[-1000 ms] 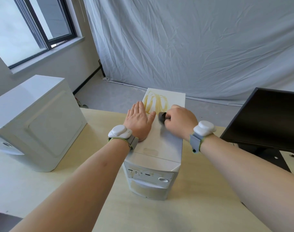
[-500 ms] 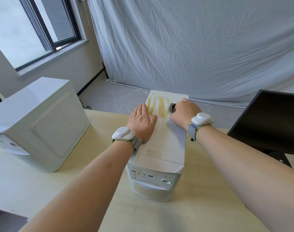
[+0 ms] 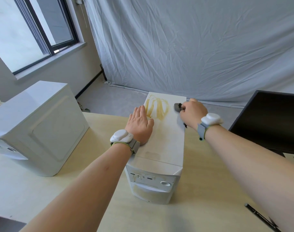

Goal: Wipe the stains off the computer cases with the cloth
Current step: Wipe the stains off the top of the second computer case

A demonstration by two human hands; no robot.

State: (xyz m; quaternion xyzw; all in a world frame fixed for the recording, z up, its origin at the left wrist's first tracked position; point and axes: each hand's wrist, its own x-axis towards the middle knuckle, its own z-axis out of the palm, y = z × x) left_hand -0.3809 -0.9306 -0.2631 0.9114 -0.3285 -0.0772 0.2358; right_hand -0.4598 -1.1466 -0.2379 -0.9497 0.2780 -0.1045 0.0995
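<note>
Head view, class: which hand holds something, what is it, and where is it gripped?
The right hand grips the dark cloth, bunched in its fingers. The left hand holds nothing.

No readable text anywhere — the marks on the computer case (image 3: 161, 148) front panel are too small
</note>
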